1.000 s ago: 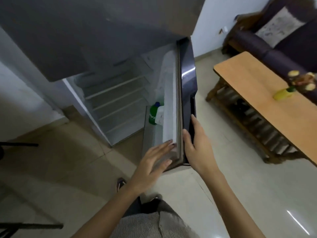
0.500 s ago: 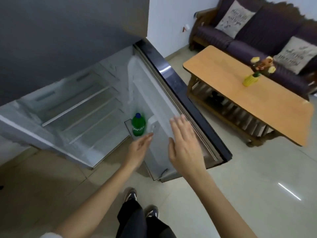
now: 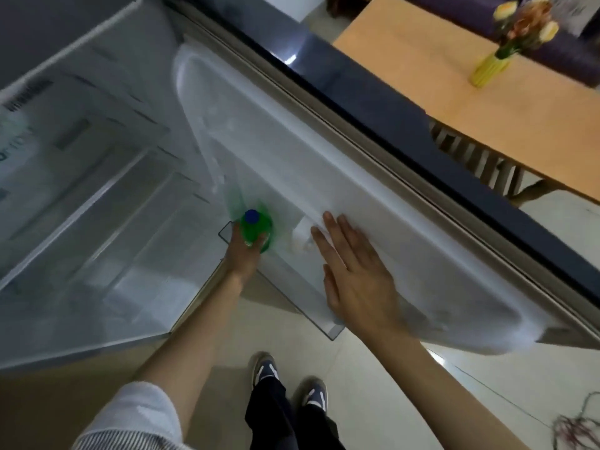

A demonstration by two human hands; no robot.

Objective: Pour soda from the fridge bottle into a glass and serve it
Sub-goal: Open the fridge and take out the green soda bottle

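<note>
The left hand [image 3: 243, 254] reaches down into the low shelf of the open fridge door and wraps around the green soda bottle [image 3: 258, 230], fingers curled about its body just under the blue cap [image 3: 252, 216]. The bottle stands upright in the clear door bin [image 3: 328, 329], at the bin's far end nearest the fridge cavity; its green colour smears upward with motion blur, so how firm the hold is I cannot say for sure, though the hand looks closed on it. The right hand [image 3: 354, 271] is spread flat and empty, fingers straight and together, palm down against the white inner liner of the fridge door [image 3: 373, 196], just beside the bottle. A pale, blurred object sits in the bin between the two hands; it is too unclear to name.

Beyond the hands, the door swings wide, its dark glossy outer edge [image 3: 389, 102] running diagonally across the view. To the left the fridge interior [image 3: 97, 206] shows bare shelves. Past the door stands a wooden coffee table [image 3: 487, 102] with a yellow vase [image 3: 488, 68] of flowers on it, and a dark sofa behind. Below, the person's shoes [image 3: 264, 371] rest on the pale tiled floor [image 3: 487, 384]
</note>
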